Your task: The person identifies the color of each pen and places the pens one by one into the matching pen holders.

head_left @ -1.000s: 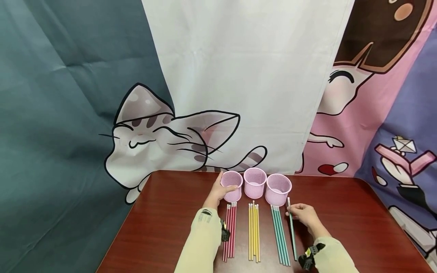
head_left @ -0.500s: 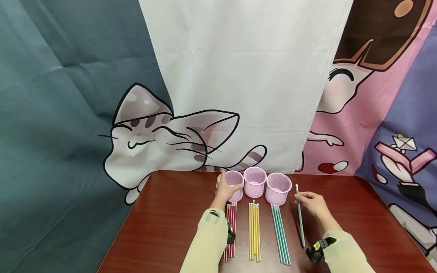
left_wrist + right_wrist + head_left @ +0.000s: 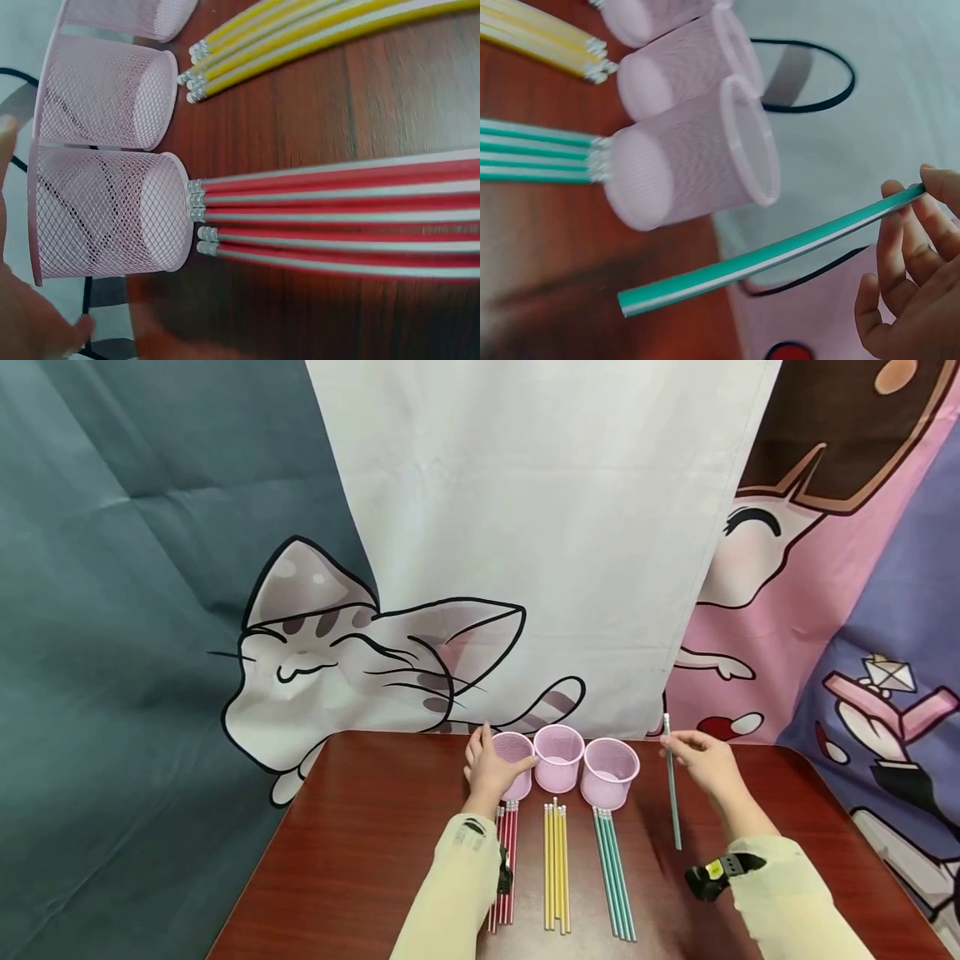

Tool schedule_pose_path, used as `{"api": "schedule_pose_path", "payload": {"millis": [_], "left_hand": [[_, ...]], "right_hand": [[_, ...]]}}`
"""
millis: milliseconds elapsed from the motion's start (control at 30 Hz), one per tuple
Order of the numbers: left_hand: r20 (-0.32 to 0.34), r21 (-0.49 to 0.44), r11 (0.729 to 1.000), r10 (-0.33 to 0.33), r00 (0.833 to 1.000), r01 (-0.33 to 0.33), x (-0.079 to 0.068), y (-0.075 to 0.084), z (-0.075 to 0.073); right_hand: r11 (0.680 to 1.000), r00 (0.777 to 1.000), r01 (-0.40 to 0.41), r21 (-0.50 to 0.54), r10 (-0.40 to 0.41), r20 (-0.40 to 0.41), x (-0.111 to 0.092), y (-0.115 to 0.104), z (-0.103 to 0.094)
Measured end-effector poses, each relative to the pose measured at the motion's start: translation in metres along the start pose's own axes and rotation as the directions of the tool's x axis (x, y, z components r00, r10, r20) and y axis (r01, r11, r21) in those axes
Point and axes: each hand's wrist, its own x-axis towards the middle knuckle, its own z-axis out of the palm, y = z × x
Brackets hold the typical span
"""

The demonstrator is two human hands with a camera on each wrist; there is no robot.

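Observation:
My right hand (image 3: 703, 762) pinches a green pencil (image 3: 672, 802) near its eraser end, between thumb and fingertips. It hangs nearly upright over the table, right of the right pink mesh cup (image 3: 609, 778); in the right wrist view its plain lower end (image 3: 630, 301) points away from the hand. My left hand (image 3: 489, 772) is spread beside the left pink mesh cup (image 3: 516, 781), thumb across its front in the head view. The left wrist view has that hand's fingers parted near the cup's rim (image 3: 34, 217). Between these two stands the middle cup (image 3: 558, 764).
Before the cups lie rows of red pencils (image 3: 511, 860), yellow pencils (image 3: 556, 868) and green pencils (image 3: 614, 877), erasers toward the cups. They rest on a reddish-brown table (image 3: 360, 835). A cartoon curtain (image 3: 525, 527) hangs just behind the table's far edge.
My right hand has lifted the green pencil off the table, moving it up and to the right. My left hand's fingers have spread beside the left cup.

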Motion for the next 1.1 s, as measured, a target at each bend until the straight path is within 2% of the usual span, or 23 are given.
{"api": "schedule_pose_path", "payload": {"millis": [133,233,367,533,667,767,867,1100], "left_hand": [[0.016,0.114,0.992,0.050,0.999,-0.051,0.003,0.000,0.004],[0.005,0.125,0.991,0.056,0.998,-0.056,0.002,0.001,0.007],[-0.030,0.112,0.989,0.101,0.994,-0.097,0.002,0.005,0.008],[0.035,0.174,0.980,0.092,0.995,-0.097,0.001,0.002,0.009],[0.051,0.214,0.972,0.092,0.994,-0.101,0.001,-0.001,0.010],[0.050,0.219,0.969,0.107,0.993,-0.116,0.001,-0.002,0.009],[0.059,0.223,0.969,0.092,0.994,-0.103,0.000,-0.001,0.009],[0.071,0.140,0.988,0.049,0.996,-0.058,-0.003,0.003,0.006]], "right_hand": [[0.996,0.998,0.026,0.080,-0.022,-0.058,0.007,-0.020,-0.003],[0.987,0.994,0.071,0.145,-0.057,-0.097,0.012,-0.031,-0.001],[0.973,0.989,0.114,0.200,-0.091,-0.117,0.016,-0.041,0.005],[0.956,0.983,0.144,0.255,-0.109,-0.148,0.019,-0.048,0.011],[0.941,0.978,0.171,0.292,-0.126,-0.166,0.020,-0.050,0.014],[0.927,0.975,0.185,0.326,-0.131,-0.180,0.021,-0.051,0.015],[0.914,0.973,0.191,0.357,-0.128,-0.193,0.021,-0.053,0.016],[0.926,0.968,0.173,0.335,-0.097,-0.232,0.022,-0.052,0.016]]}}
